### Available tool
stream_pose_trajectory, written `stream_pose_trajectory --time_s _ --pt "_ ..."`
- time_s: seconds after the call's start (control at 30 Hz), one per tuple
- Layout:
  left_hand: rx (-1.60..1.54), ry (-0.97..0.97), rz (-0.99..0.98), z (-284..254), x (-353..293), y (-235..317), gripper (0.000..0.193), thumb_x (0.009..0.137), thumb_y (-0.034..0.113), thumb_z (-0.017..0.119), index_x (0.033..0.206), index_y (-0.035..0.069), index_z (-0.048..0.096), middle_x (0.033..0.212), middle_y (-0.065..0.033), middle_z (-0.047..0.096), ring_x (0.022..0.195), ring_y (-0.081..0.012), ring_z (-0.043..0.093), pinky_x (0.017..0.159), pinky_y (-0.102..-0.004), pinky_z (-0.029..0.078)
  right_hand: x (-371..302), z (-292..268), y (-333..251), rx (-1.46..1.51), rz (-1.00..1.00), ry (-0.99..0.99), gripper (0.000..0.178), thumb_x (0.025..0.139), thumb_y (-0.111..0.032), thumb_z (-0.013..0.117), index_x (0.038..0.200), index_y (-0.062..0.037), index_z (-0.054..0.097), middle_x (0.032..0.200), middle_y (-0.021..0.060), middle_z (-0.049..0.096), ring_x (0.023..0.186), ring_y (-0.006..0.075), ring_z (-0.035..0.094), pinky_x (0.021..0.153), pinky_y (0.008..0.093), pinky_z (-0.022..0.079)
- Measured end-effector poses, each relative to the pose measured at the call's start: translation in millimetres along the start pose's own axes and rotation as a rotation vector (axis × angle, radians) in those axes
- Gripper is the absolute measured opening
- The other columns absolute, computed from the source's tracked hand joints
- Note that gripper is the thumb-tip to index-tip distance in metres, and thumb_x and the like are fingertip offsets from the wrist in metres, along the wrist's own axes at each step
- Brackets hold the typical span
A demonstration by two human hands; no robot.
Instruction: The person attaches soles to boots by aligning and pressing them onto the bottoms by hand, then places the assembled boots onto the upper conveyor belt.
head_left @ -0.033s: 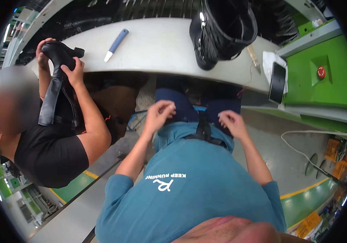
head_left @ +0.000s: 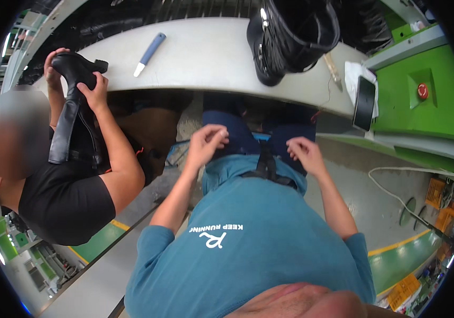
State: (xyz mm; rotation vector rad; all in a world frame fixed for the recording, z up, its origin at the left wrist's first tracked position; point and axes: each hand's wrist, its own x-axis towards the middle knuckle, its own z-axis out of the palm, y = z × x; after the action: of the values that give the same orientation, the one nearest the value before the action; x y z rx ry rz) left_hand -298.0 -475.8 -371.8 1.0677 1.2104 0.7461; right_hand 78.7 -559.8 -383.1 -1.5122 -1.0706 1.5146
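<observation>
My left hand (head_left: 207, 146) hovers in front of my lap with its fingers curled and the thumb near the index tip. I see nothing held in it. Across from it, my right hand (head_left: 305, 153) hangs with loosely bent fingers slightly apart, holding nothing. Both hands stay short of the pale worktable (head_left: 200, 55). On that table, beyond my hands to the right, stands a black buckled boot (head_left: 290, 45), its wide shaft opening facing me. Farther left lies a blue-handled tool (head_left: 151, 53) with a whitish tip.
At the left a co-worker (head_left: 73, 201) holds a tall black heeled boot (head_left: 70, 111) in both hands. A brush-like tool (head_left: 332, 69) lies right of the buckled boot. A dark phone (head_left: 363, 103) rests by a green machine panel (head_left: 399, 90) with a red button (head_left: 422, 90).
The view has shifted slightly, so the table and its things sit a little higher. Both my hands have moved only slightly, and my right fingers look a bit straighter.
</observation>
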Motion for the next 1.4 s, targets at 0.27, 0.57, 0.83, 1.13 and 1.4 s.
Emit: stream_pose_trajectory --time_s 0.27,0.57,0.83,1.13,1.4 --pt "0.311 -0.157 -0.104 6 7 29 0.028 0.111 0.022 0.073 0.126 -0.002 0.077 0.112 -0.0111 0.083 0.101 -0.0162 0.080 0.085 -0.0307 0.063 9 -1 -18 -0.187 0.058 -0.077 0.022 0.107 -0.022 0.077 0.113 -0.0011 0.080 0.096 0.0048 0.077 0.080 0.0102 0.070 0.072 0.0280 0.058" --pt "0.754 -0.351 0.089 54 5 36 0.036 0.094 0.027 0.089 0.119 0.003 0.082 0.107 -0.0140 0.083 0.097 -0.0251 0.081 0.085 -0.0376 0.063 28 33 -13 -0.441 0.087 -0.355 0.014 0.095 -0.005 0.074 0.107 0.0027 0.077 0.081 0.0106 0.075 0.072 0.0102 0.063 0.067 0.0330 0.053" --pt "0.755 -0.526 0.107 62 -3 53 0.020 0.089 0.015 0.088 0.104 0.002 0.083 0.099 -0.0155 0.079 0.091 -0.0320 0.080 0.082 -0.0409 0.062 24 42 -14 -0.338 -0.135 -0.396 0.021 0.088 0.001 0.073 0.109 0.0016 0.078 0.101 0.0117 0.070 0.084 0.0234 0.066 0.074 0.0372 0.054" --pt "0.708 -0.502 0.151 63 -17 65 0.016 0.088 0.002 0.085 0.104 0.000 0.083 0.099 -0.0145 0.078 0.090 -0.0290 0.080 0.082 -0.0383 0.063 26 46 -16 -0.260 -0.154 -0.528 0.020 0.090 -0.002 0.077 0.109 0.0007 0.079 0.101 0.0129 0.068 0.085 0.0278 0.067 0.078 0.0416 0.055" --pt "0.624 -0.530 0.144 57 -10 55 0.018 0.086 0.007 0.087 0.102 0.002 0.083 0.094 -0.0150 0.077 0.086 -0.0305 0.079 0.078 -0.0400 0.062 35 48 -8 -0.349 -0.111 -0.598 0.021 0.089 -0.007 0.081 0.106 0.0030 0.074 0.094 0.0108 0.065 0.081 0.0256 0.063 0.076 0.0414 0.053"
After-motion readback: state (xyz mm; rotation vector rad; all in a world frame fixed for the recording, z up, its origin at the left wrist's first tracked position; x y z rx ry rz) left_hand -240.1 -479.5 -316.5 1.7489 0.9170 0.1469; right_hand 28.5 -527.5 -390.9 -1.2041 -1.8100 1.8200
